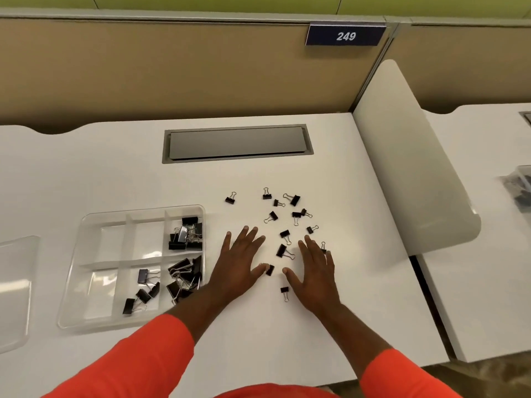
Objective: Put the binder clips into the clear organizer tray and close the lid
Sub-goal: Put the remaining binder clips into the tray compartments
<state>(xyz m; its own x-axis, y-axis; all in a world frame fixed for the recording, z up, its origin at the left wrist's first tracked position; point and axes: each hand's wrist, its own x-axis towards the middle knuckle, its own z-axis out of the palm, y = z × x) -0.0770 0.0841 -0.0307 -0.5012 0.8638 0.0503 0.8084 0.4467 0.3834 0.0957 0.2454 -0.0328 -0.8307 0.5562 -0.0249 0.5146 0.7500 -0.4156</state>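
Note:
The clear organizer tray [86,222] lies on the white desk at the left, its lid off. Black binder clips fill its right compartments [186,235] and a few sit in the lower middle one [142,293]. Several small black binder clips [286,235] are scattered on the desk to the right of the tray. My left hand [240,264] lies flat with fingers spread just right of the tray, its thumb touching one clip [270,270]. My right hand [316,271] is flat and spread among the loose clips. The clear lid [14,288] rests at the far left edge.
A grey cable hatch [237,143] is set into the desk behind the clips. A white divider panel [408,168] stands at the right, with a neighbouring desk and a container [521,188] beyond. A tan partition bears a sign reading 249 [345,35].

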